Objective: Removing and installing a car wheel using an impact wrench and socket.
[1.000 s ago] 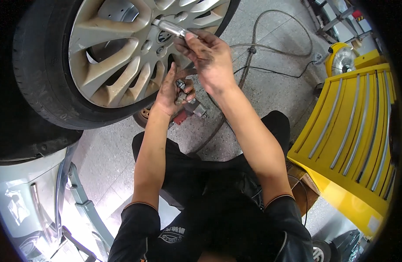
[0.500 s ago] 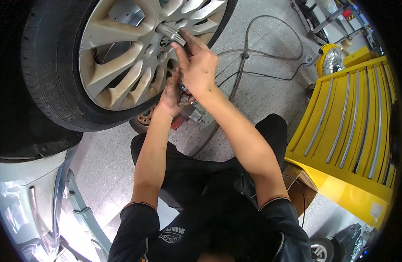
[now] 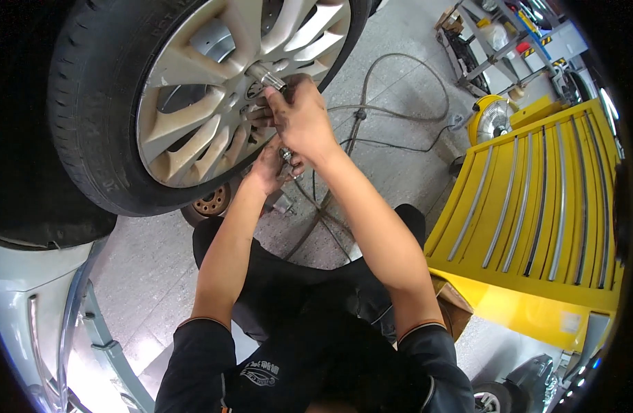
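Visible only as a pale rectangular label (image 3: pixel 572 321) near the lower right corner of the yellow cabinet (image 3: pixel 530 206), plus a brown cardboard box (image 3: pixel 454 306) tucked under its lower left edge.

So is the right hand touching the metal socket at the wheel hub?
Touching. The head view shows the right hand with its fingers closed round the near end of the metal socket, which runs in to the hub of the alloy wheel.
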Motion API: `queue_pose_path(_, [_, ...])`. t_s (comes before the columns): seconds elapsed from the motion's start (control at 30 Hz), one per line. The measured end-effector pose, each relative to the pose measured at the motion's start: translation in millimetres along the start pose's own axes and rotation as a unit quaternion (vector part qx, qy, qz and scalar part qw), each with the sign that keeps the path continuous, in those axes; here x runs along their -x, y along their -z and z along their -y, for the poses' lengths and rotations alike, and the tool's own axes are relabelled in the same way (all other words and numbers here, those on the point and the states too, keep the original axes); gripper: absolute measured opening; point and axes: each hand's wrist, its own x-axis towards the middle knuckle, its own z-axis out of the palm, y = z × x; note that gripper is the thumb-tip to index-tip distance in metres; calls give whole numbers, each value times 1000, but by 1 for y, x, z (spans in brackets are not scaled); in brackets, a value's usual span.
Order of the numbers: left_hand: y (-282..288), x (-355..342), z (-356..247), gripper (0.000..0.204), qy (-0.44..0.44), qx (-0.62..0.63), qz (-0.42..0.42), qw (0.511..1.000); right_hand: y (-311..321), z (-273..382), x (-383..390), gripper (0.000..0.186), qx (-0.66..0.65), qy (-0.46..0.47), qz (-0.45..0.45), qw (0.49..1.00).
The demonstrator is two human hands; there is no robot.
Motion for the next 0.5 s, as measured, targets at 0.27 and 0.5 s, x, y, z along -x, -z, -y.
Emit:
queue_pose_path(0.27, [3,-12,3,41,17,48,-27,998,16,16,0,49,-237,-314,162,905])
queue_pose_path(0.5, [-6,-5,-5,30,9,83,-20,996,21,15,-3,43,-226,-289,159,917])
